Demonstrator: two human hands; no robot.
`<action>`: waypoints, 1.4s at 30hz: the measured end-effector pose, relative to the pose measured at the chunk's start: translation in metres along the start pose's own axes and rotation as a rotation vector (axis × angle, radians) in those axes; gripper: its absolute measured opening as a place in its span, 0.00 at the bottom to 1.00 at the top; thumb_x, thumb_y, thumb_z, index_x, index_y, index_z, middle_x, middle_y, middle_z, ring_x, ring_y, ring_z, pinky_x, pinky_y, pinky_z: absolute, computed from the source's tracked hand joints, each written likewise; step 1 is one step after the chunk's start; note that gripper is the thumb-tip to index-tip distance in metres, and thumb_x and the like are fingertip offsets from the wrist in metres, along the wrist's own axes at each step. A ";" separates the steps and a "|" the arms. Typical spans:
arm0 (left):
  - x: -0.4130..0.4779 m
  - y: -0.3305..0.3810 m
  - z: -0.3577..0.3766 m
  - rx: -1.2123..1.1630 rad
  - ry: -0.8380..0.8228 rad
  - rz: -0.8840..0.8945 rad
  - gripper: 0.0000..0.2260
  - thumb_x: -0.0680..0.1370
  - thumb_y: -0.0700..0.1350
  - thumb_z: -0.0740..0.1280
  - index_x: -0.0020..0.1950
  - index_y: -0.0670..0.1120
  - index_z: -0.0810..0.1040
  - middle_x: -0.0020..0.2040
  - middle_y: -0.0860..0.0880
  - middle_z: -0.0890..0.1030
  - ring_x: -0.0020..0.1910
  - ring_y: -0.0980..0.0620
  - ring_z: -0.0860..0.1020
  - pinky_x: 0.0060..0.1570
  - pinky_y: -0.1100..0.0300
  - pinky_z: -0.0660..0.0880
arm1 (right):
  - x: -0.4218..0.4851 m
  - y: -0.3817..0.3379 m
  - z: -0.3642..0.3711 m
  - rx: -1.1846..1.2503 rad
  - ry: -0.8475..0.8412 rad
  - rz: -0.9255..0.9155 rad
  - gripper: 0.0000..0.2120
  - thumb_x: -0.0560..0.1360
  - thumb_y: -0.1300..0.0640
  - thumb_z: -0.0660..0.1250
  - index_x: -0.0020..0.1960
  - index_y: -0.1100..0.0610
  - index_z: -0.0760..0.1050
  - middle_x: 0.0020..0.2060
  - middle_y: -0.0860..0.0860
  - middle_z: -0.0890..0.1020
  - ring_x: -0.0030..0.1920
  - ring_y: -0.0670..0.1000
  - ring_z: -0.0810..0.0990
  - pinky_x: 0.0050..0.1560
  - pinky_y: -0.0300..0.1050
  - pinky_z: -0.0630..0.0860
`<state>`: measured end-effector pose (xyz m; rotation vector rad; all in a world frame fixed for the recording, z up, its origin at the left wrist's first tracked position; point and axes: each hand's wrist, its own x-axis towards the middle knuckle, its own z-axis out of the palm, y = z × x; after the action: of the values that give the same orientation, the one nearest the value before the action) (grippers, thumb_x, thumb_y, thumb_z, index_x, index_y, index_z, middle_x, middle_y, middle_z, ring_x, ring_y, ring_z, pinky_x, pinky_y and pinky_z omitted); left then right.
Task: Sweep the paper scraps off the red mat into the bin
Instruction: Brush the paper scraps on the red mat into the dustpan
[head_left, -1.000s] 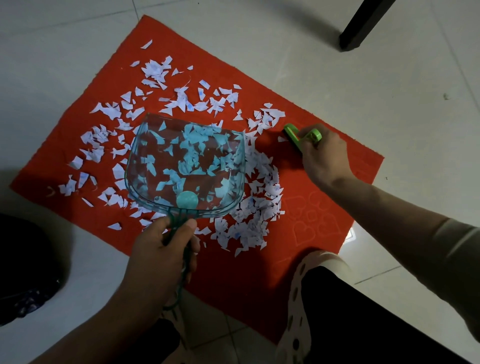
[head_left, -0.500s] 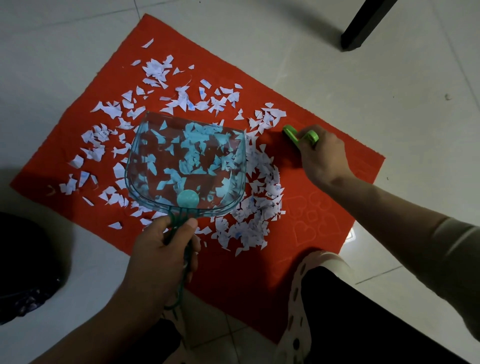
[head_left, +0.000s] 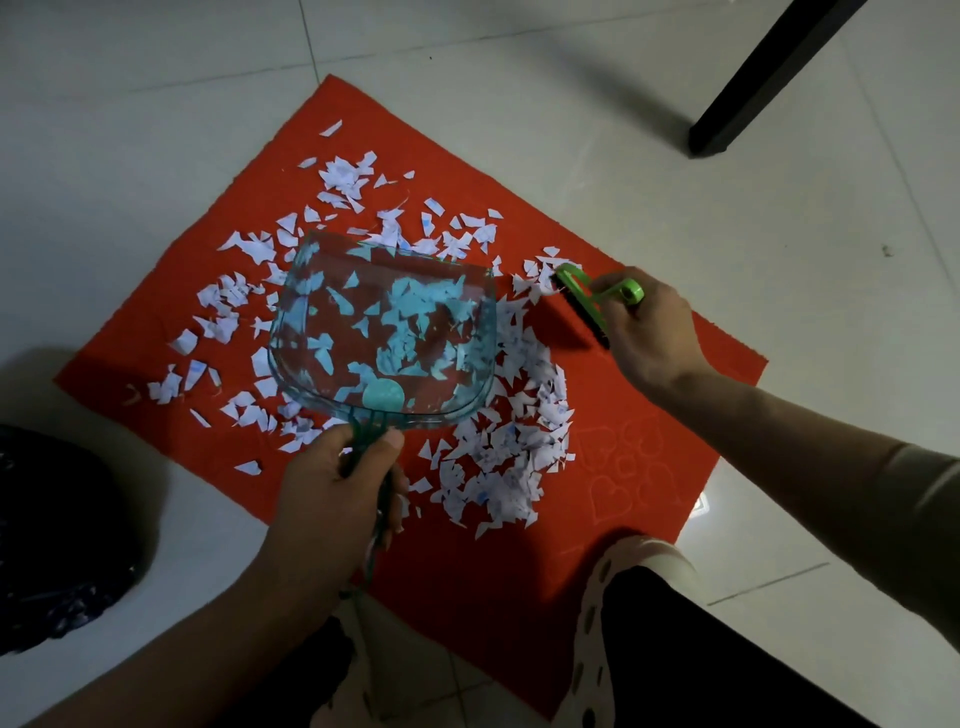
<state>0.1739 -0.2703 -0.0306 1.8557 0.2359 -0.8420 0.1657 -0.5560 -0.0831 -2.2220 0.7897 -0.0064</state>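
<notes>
Two hands in play; left hand (head_left: 332, 493) is clenched around the handle of a transparent teal plastic dustpan (head_left: 384, 322), thumb on top; right hand (head_left: 649, 332) grasps the looped handle of a small green plastic brush with dark bristles (head_left: 587, 301).

Dustpan sits over the middle of the red rectangular felt mat (head_left: 493, 597), mouth facing away from the person; scraps show teal through its clear floor; cannot tell whether they lie inside the pan or on the mat beneath it.

Brush bristles are down on the mat, just beside the far right corner of the pan, touching the edge of the scrap field.

White torn paper scraps (head_left: 519, 426) all lie on the mat: a dense heap right of the pan and near the handle; looser scatter to the left and along the far side.

Black bag-lined bin (head_left: 52, 535) is at the left frame edge, on the pale tiled floor (head_left: 156, 104), off the mat's near left side; its inside is too dark to read.

Cream perforated shoe (head_left: 639, 561) rests on the mat's near right edge; black square furniture leg (head_left: 769, 73) stands on the tiles at top right, well apart from the mat.
</notes>
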 end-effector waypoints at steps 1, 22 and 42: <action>0.002 0.003 0.000 -0.005 -0.003 0.007 0.12 0.80 0.46 0.62 0.42 0.40 0.75 0.24 0.49 0.77 0.19 0.56 0.72 0.20 0.68 0.70 | 0.004 -0.004 -0.001 -0.020 0.006 -0.013 0.11 0.81 0.58 0.57 0.58 0.55 0.76 0.46 0.54 0.80 0.38 0.51 0.79 0.35 0.47 0.77; 0.002 -0.005 -0.002 -0.053 0.024 -0.071 0.12 0.80 0.47 0.61 0.43 0.39 0.75 0.25 0.50 0.78 0.20 0.58 0.73 0.20 0.69 0.69 | 0.039 -0.008 0.025 -0.114 -0.045 -0.096 0.12 0.80 0.60 0.58 0.58 0.57 0.77 0.45 0.54 0.78 0.36 0.51 0.76 0.37 0.44 0.72; -0.004 -0.014 -0.005 -0.083 0.066 -0.106 0.10 0.79 0.48 0.61 0.47 0.42 0.75 0.26 0.50 0.79 0.20 0.57 0.74 0.20 0.69 0.70 | 0.023 -0.015 0.033 -0.110 -0.011 -0.185 0.10 0.80 0.59 0.59 0.58 0.57 0.77 0.45 0.51 0.78 0.39 0.53 0.79 0.38 0.48 0.79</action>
<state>0.1663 -0.2588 -0.0369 1.8077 0.4074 -0.8314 0.2008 -0.5388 -0.1018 -2.3901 0.5886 -0.0410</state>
